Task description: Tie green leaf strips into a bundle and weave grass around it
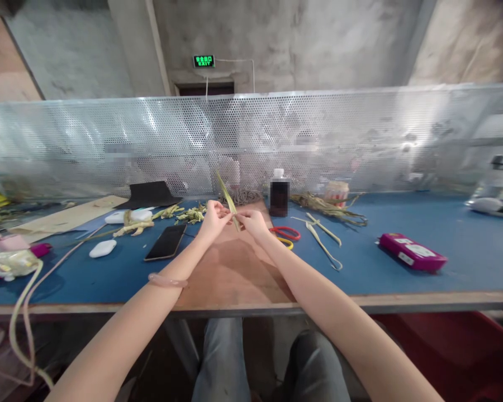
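Between my two hands, above a brown board (230, 273), a long pale green leaf strip (225, 190) points up and away from me. My left hand (213, 218) pinches it from the left side. From the right, the fingers of my right hand (252, 221) close on the same strip near its lower end. The two hands almost touch. Close to my right hand lie scissors with red (291, 231) and yellow handles, partly hidden by my forearm. Loose pale strips (321, 243) rest on the blue table further right.
A dark bottle (279, 195) with a white cap stands behind my hands. Dried leaves (327, 206) lie near a small jar (337, 192). Left are a phone (165, 242), a white case (103, 248) and cords (27, 307). A purple packet (413, 252) sits right. A perforated metal screen (251, 134) closes the back.
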`<state>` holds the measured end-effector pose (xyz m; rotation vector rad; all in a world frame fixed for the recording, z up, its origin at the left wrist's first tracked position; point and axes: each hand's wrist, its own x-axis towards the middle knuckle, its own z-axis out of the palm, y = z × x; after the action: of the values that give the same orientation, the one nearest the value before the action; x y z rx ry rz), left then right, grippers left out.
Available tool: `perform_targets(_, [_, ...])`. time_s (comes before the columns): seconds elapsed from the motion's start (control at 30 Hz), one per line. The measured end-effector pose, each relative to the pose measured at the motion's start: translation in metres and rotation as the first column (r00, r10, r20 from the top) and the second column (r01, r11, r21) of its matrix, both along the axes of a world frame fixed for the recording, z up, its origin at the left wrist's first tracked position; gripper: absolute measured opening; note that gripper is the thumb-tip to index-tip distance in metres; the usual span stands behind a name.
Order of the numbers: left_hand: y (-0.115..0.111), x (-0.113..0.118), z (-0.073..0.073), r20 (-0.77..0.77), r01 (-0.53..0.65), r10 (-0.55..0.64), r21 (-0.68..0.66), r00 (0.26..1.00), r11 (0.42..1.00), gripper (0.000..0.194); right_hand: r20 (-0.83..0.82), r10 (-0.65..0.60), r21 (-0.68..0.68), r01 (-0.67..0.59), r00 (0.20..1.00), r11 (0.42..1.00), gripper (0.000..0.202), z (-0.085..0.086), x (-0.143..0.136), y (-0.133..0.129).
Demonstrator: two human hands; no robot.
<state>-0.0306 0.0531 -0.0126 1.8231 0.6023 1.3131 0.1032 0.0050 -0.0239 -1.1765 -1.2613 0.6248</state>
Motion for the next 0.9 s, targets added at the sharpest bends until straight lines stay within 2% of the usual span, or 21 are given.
perform_targets(0.07, [0.000,0.000,0.002,-0.027,0.002,-0.001,0.054,1.000,0.999,0.034,-0.012,0.015,0.000,-0.015,1.000,1.000,0.020,0.000,-0.001,0.000])
perform_targets(0.23, [-0.002,-0.003,0.004,-0.110,0.020,-0.012,0.071,0.994,0.997,0.013,0.002,0.014,0.028,-0.014,1.000,1.000,0.020,0.000,-0.001,-0.003])
perform_targets(0.47, [-0.006,-0.004,0.006,-0.114,0.007,-0.011,-0.041,0.993,0.999,0.035,0.012,0.104,0.036,-0.104,0.995,0.994,0.019,0.005,-0.001,-0.007])
perform_targets(0.6, [-0.006,-0.007,0.008,-0.106,0.045,-0.054,-0.084,0.993,0.995,0.048,-0.017,0.187,0.028,-0.186,0.982,0.982,0.030,0.006,-0.001,-0.010])
perform_targets(0.73, [-0.004,-0.009,0.007,-0.095,0.093,-0.102,-0.100,0.990,0.991,0.053,-0.041,0.230,0.025,-0.229,0.972,0.973,0.038,0.005,0.001,-0.011])
perform_targets(0.9, [-0.006,-0.009,0.008,-0.097,0.135,-0.144,-0.101,0.985,0.986,0.057,-0.031,0.242,0.044,-0.240,0.970,0.970,0.038,0.007,0.004,-0.012])
